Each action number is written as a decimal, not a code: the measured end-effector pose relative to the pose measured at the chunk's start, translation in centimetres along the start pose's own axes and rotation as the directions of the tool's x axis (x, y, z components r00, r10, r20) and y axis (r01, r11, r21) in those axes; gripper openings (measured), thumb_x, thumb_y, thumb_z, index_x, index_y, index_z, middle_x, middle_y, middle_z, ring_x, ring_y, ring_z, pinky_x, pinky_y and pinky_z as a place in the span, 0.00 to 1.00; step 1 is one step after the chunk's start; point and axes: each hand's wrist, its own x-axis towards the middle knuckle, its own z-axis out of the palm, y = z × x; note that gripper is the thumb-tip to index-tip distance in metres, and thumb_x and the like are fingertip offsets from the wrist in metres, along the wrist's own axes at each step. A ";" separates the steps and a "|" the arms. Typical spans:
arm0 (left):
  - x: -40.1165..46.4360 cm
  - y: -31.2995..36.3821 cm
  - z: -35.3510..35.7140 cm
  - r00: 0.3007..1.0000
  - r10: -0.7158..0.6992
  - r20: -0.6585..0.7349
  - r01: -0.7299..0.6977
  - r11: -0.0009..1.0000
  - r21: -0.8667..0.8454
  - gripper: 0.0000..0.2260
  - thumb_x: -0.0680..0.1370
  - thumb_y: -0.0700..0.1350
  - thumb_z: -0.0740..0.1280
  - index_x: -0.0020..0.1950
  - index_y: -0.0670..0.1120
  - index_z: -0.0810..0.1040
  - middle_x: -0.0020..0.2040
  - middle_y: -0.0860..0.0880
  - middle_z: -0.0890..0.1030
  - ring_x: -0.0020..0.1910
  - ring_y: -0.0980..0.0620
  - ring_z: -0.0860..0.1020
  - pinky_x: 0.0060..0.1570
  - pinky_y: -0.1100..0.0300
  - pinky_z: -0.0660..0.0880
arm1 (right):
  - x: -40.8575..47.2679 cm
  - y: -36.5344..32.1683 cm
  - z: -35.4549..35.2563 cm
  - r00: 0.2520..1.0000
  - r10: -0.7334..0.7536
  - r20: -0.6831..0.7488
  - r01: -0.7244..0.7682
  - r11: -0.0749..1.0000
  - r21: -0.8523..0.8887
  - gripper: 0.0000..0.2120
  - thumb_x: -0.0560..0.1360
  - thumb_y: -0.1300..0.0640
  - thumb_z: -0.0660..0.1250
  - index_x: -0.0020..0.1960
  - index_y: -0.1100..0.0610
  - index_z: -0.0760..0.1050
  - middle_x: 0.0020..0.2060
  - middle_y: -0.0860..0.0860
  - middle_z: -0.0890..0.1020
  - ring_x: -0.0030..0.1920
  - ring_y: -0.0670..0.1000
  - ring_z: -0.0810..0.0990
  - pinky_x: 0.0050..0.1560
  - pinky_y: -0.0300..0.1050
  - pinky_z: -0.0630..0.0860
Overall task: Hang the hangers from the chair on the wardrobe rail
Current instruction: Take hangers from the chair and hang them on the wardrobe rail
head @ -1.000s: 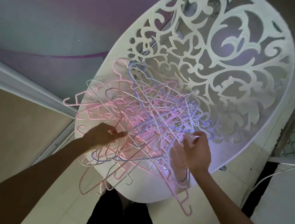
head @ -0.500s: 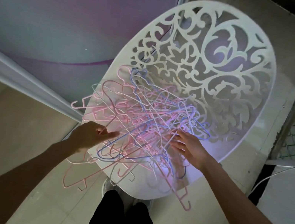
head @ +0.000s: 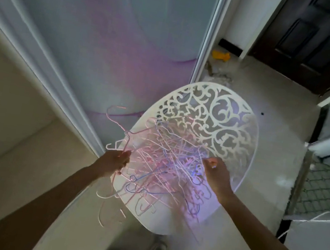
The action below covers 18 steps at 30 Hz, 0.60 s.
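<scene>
Both hands were in the tangle of hangers [head: 159, 167] piled on the white chair [head: 242, 142]: left hand [head: 115, 162] gripped pink ones at nine o'clock, right hand [head: 215, 173] pinched wires at three o'clock.

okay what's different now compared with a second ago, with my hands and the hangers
The left hand, which lay open on the pile, now grips pink hangers at its left edge and has lifted them, one hook standing clear of the chair. The right hand has curled onto hangers on the right side. The view has pulled back from the chair. Most of the tangle still lies on the seat.
</scene>
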 end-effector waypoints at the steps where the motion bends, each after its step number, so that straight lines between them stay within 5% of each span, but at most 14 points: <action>1: -0.6 0.0 -0.2 1.000 -0.021 -0.013 0.021 0.999 -0.044 0.19 0.83 0.44 0.55 0.33 0.43 0.71 0.21 0.51 0.71 0.14 0.61 0.67 0.17 0.71 0.66 | -0.9 -0.8 -0.6 0.999 -0.037 -0.013 0.036 0.998 -0.060 0.16 0.78 0.54 0.63 0.44 0.67 0.78 0.41 0.59 0.81 0.41 0.53 0.78 0.42 0.43 0.66; 4: -3.2 -0.3 -1.0 0.992 -0.107 0.069 0.118 0.977 -0.179 0.20 0.83 0.46 0.50 0.33 0.41 0.66 0.15 0.52 0.69 0.11 0.58 0.65 0.17 0.75 0.63 | -4.6 -2.8 -1.2 0.926 0.094 0.367 -0.074 0.995 -0.068 0.21 0.79 0.45 0.59 0.37 0.58 0.78 0.32 0.53 0.80 0.26 0.43 0.76 0.34 0.39 0.71; 7: -6.2 -0.9 -1.3 0.989 -0.120 0.089 0.138 0.963 -0.234 0.19 0.83 0.49 0.51 0.35 0.44 0.68 0.20 0.53 0.71 0.15 0.60 0.67 0.20 0.72 0.66 | -8.6 -4.3 0.1 0.711 0.232 0.664 -0.322 0.946 0.014 0.25 0.78 0.38 0.52 0.53 0.57 0.75 0.45 0.53 0.82 0.41 0.49 0.80 0.47 0.40 0.75; 9: -8.6 -1.1 -1.5 0.991 -0.078 0.105 0.104 0.956 -0.274 0.17 0.83 0.50 0.53 0.38 0.45 0.71 0.27 0.52 0.73 0.19 0.60 0.70 0.25 0.68 0.70 | -11.1 -4.7 1.7 0.667 0.161 0.727 -0.422 0.886 0.191 0.22 0.78 0.38 0.51 0.57 0.54 0.72 0.50 0.51 0.81 0.52 0.52 0.79 0.55 0.44 0.73; 13: -13.5 -0.8 -2.4 0.974 0.008 0.225 0.103 0.875 -0.474 0.18 0.83 0.46 0.51 0.37 0.43 0.69 0.26 0.50 0.71 0.17 0.59 0.68 0.20 0.70 0.70 | -15.4 -6.8 4.6 0.759 0.013 0.651 -0.563 0.517 0.645 0.16 0.80 0.47 0.55 0.57 0.56 0.73 0.52 0.54 0.81 0.55 0.54 0.79 0.55 0.50 0.75; 18: -17.9 -0.9 -4.1 0.951 0.092 0.295 0.063 0.877 -0.477 0.17 0.83 0.47 0.50 0.37 0.43 0.67 0.22 0.52 0.72 0.18 0.59 0.68 0.19 0.70 0.64 | -19.1 -10.0 5.8 0.866 -0.096 0.491 -0.473 0.166 0.865 0.09 0.81 0.59 0.54 0.45 0.57 0.71 0.23 0.49 0.74 0.22 0.45 0.73 0.25 0.35 0.73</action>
